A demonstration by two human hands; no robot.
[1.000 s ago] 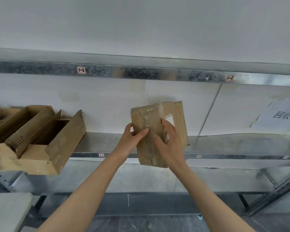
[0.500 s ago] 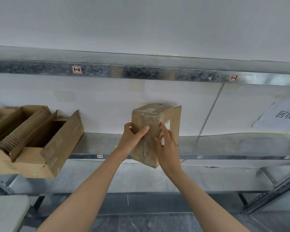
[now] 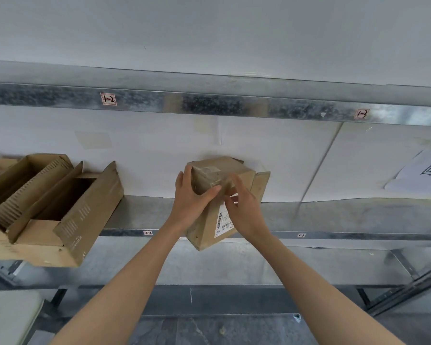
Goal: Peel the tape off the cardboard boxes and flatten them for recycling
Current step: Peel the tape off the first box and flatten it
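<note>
- Small cardboard box (image 3: pixel 224 188) held up in mid-air, in front of a metal shelf (image 3: pixel 334 215), about level with the shelf's front lip.
- Long axis running from the far top end down toward the camera, tilted so the bottom corner pokes out lowest and nearest, just past the shelf edge.
- Taped end facing up and a bit toward the camera; clear-ish tape (image 3: pixel 209 174) across that top face, wrinkled where it wraps over the edge.
- One flap (image 3: pixel 260 185) sticking out on the right side, standing roughly upright, already loose from the body.
- White shipping label (image 3: pixel 222 221) with a barcode on the side facing the camera, running lengthwise down the box.
- Left hand (image 3: pixel 192 202) wrapped round the left side, fingers up along the far edge, thumb pressed flat across the top front corner. Properly gripping it.
- Right hand (image 3: pixel 244 210) on the right front, fingers curled in at the upper edge right by the left thumb, looks like picking at the tape or cardboard there. Can't tell if anything is actually pinched between the fingertips, too small.
- Both forearms reaching up from the bottom of the view, hands nearly touching at the top corner.
- Off to the left on the same shelf: an opened cardboard box (image 3: pixel 67 215), flaps splayed, hanging partly over the front edge. Well apart from the held one.
- White paper lining the wall behind, small numbered labels (image 3: pixel 108 99) on the upper rail.
</note>
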